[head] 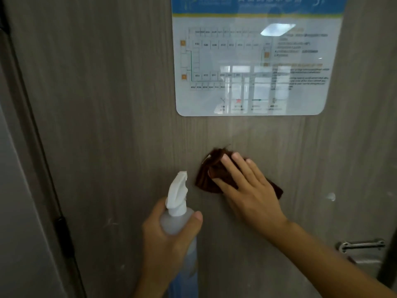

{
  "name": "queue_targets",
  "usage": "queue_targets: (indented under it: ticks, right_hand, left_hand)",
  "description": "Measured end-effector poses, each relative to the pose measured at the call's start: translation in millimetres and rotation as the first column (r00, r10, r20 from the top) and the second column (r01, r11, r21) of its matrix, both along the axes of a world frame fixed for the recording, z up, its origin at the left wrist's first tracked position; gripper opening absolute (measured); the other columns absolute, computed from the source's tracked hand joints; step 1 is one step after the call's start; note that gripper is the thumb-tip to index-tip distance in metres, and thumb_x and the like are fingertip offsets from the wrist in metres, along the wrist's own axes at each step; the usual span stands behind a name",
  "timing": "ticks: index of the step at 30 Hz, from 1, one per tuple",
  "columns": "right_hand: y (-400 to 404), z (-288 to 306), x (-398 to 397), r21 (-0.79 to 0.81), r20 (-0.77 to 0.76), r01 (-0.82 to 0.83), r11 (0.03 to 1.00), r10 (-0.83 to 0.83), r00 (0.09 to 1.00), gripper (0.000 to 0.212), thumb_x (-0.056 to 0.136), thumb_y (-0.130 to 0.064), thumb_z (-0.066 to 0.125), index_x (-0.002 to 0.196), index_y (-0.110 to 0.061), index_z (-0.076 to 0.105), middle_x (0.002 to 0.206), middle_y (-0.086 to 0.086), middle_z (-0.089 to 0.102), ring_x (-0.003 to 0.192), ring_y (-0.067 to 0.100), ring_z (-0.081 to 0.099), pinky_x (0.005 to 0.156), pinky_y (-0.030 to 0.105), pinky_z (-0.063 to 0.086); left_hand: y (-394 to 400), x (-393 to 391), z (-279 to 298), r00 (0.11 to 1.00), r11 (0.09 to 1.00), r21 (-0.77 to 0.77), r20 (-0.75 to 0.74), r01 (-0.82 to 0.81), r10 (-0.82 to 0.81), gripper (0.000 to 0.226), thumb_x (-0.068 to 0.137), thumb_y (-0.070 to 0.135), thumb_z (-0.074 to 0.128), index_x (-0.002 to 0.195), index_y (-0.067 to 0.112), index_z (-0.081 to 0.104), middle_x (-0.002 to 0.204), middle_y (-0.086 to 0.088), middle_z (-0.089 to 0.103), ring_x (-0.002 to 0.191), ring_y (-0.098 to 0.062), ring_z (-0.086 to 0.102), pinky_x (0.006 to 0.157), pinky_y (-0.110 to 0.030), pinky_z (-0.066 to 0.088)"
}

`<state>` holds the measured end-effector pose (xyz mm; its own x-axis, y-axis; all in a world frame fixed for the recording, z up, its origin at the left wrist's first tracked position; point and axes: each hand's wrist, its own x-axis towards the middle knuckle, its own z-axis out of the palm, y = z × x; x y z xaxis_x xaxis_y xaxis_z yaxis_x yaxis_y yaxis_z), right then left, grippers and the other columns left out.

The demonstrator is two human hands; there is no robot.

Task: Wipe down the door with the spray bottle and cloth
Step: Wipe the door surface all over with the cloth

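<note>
A grey wood-grain door [120,117] fills the view. My right hand [247,188] lies flat with straight fingers on a dark brown cloth [207,179], pressing it against the door below the middle. My left hand [169,239] grips a translucent spray bottle [179,220] with a white trigger head, upright, just left of the cloth and a little in front of the door. The bottle's lower part is hidden behind my hand.
A glossy floor-plan sign [255,61] is fixed to the door above the cloth. A metal door handle [361,246] sits at the lower right, a small white knob [332,196] above it. The dark hinge edge [62,233] and frame run down the left.
</note>
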<state>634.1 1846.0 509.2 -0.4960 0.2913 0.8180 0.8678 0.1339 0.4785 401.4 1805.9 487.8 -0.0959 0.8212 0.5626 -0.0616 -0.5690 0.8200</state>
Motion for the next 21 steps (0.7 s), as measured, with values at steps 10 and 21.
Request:
queue_targets:
  ticks: [10, 21]
  right_hand:
    - [12, 1, -37, 0.025, -0.156, -0.059, 0.998, 0.062, 0.986, 0.045, 0.1, -0.018, 0.058, 0.145, -0.015, 0.057, 0.163, 0.021, 0.03, 0.154, 0.041, 0.022, 0.125, 0.054, 0.021]
    - [-2, 32, -24, 0.136, -0.622, 0.1, 0.986, 0.006, 0.783, 0.059, 0.101, -0.021, 0.053, 0.157, -0.011, 0.038, 0.167, 0.023, 0.02, 0.157, 0.041, 0.01, 0.123, 0.059, 0.022]
  left_hand:
    - [4, 0, 5, 0.999, 0.999, 0.023, 0.015, 0.039, -0.04, 0.033, 0.065, 0.045, 0.081, 0.091, 0.027, 0.073, 0.077, -0.013, 0.072, 0.069, -0.03, 0.071, 0.064, -0.036, 0.06]
    - [-2, -3, 4, 0.999, 0.999, 0.046, 0.047, 0.012, -0.014, 0.049, 0.059, 0.048, 0.083, 0.101, 0.023, 0.078, 0.082, -0.008, 0.079, 0.077, -0.025, 0.077, 0.075, -0.034, 0.062]
